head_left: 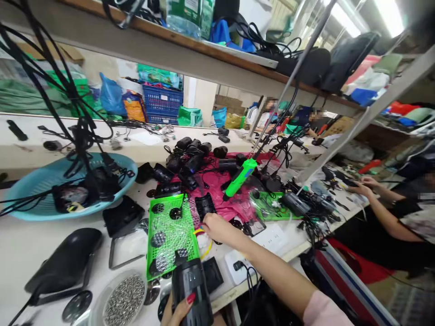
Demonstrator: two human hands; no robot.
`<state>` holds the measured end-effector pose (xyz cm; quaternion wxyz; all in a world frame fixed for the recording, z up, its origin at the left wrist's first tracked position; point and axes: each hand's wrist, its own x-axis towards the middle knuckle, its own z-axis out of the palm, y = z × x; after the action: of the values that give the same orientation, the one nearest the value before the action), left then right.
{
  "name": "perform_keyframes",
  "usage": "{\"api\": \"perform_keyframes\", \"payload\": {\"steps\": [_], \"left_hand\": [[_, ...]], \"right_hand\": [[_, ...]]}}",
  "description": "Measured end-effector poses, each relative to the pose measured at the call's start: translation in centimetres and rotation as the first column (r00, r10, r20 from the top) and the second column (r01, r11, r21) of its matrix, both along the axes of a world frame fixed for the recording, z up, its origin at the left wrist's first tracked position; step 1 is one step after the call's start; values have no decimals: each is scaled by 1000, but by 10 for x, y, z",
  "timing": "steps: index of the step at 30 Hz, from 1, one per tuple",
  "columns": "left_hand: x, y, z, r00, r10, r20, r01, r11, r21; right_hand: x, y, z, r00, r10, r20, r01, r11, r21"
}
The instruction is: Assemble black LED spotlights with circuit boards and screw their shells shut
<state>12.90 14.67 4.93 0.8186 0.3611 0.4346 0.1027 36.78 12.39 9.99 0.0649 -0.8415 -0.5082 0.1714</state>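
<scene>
My left hand [181, 312], with a red thumbnail showing, grips a black cylindrical plastic housing [192, 290] at the bottom of the view. My right hand [217, 228] reaches to the right edge of a green perforated basket [195, 249]. Its fingers are pinched together beside a yellow curved strip [207, 251]; what they hold, if anything, is hidden. Inside the basket lie bubble wrap and several round black parts [158, 238]. Just beyond the right fingers is a black ribbed part [205, 206]. A green electric screwdriver [240, 179] hangs above pink plastic sheeting [234, 206].
A bowl of small metal screws [124, 299] stands at lower left, near a black padded shell [64, 258]. A blue basin [20, 203] holds cables and parts. A white power strip [236, 267] lies under my right forearm. At right, a co-worker's hands [362, 188] handle something dark.
</scene>
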Motion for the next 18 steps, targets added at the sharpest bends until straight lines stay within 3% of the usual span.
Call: {"api": "perform_keyframes", "payload": {"steps": [5, 13, 18], "left_hand": [[1, -3, 8, 999, 9, 43, -12, 998, 61], [-4, -20, 17, 981, 102, 167, -87, 992, -92], [-4, -19, 11, 976, 102, 190, -84, 991, -103]], "right_hand": [[4, -9, -5, 997, 64, -38, -61, 996, 63], [7, -12, -11, 990, 124, -63, -115, 984, 135], [6, -13, -11, 989, 126, -77, -113, 982, 151]]}}
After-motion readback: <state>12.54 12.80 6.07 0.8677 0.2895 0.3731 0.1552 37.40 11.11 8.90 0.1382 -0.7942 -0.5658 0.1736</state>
